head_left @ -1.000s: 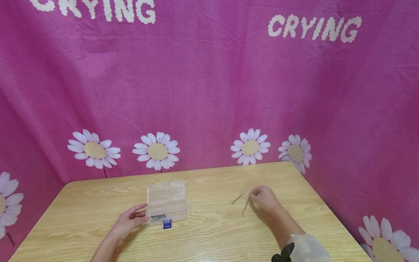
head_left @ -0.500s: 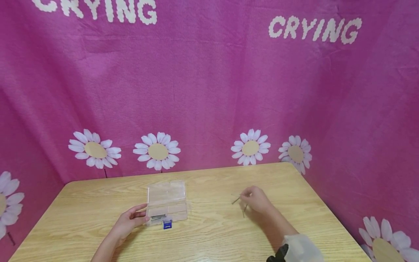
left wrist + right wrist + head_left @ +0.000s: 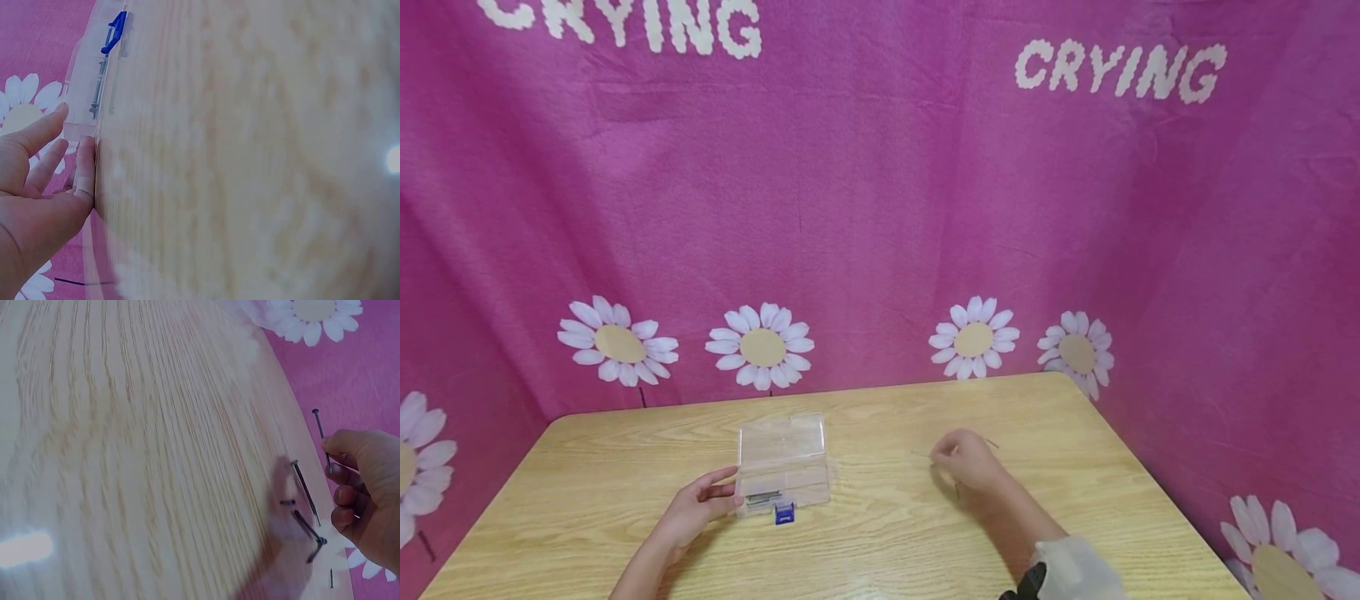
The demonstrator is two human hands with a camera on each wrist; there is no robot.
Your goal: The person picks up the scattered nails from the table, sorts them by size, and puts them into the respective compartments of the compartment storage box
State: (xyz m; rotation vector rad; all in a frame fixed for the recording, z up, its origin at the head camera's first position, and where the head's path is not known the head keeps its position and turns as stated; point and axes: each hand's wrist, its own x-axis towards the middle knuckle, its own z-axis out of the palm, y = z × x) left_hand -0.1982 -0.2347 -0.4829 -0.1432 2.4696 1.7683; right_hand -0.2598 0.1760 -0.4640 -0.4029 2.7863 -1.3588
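The nail (image 3: 322, 434) I had was pinched between thumb and finger of my right hand (image 3: 369, 487), head up, well apart from the box. Several loose nails (image 3: 306, 494), long and short, lay on the tabletop (image 3: 156, 456) near that hand. Over to my left sat the clear plastic box (image 3: 805, 479), its lid (image 3: 782, 437) tilted back and its blue latch (image 3: 785, 512) undone; a few stored nails (image 3: 763, 498) lay together in the front left part. My left hand (image 3: 696, 504) had its fingers loosely extended at the box's left edge, touching rather than clutching it. I judged the work partly done: some nails inside, one in my fingers, the others outside. I could read no brand or label on the box. Beyond, the pink cloth (image 3: 880, 208) bore the word "CRYING" twice, the left one cropped at the top, above printed daisies (image 3: 762, 346).
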